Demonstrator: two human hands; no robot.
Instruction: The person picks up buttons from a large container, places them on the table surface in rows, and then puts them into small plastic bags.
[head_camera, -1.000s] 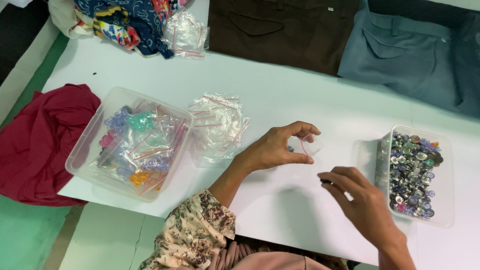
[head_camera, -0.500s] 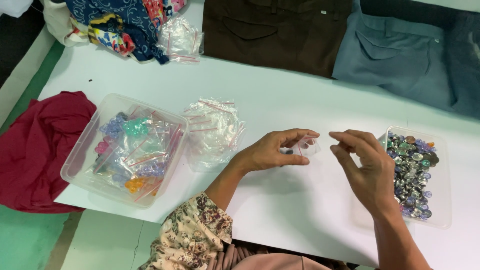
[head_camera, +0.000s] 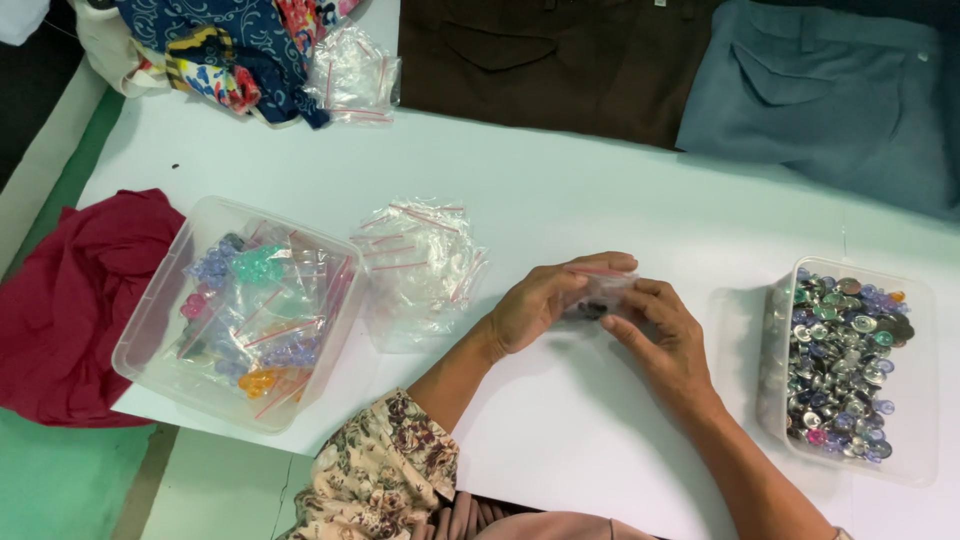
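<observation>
Left hand: the left hand (head_camera: 540, 303) curls around the top edge of a small clear zip bag with a red seal strip (head_camera: 597, 292), fingers closed on it.
Right hand: the right hand (head_camera: 665, 335) pinches the same bag from its right side, thumb and fingers shut on the plastic.
Bag: held between both hands just above the white table (head_camera: 560, 200), something dark inside.
Right of hands: a clear plastic tub of mixed shiny buttons (head_camera: 848, 365).
Left of hands: a heap of empty clear zip bags (head_camera: 418, 262), then a clear plastic box of bagged coloured beads (head_camera: 240, 310).

Small clear zip bag (head_camera: 597, 293) between both hands; empty clear bags (head_camera: 418, 262) mid-table; more bags (head_camera: 352, 72) top.
</observation>
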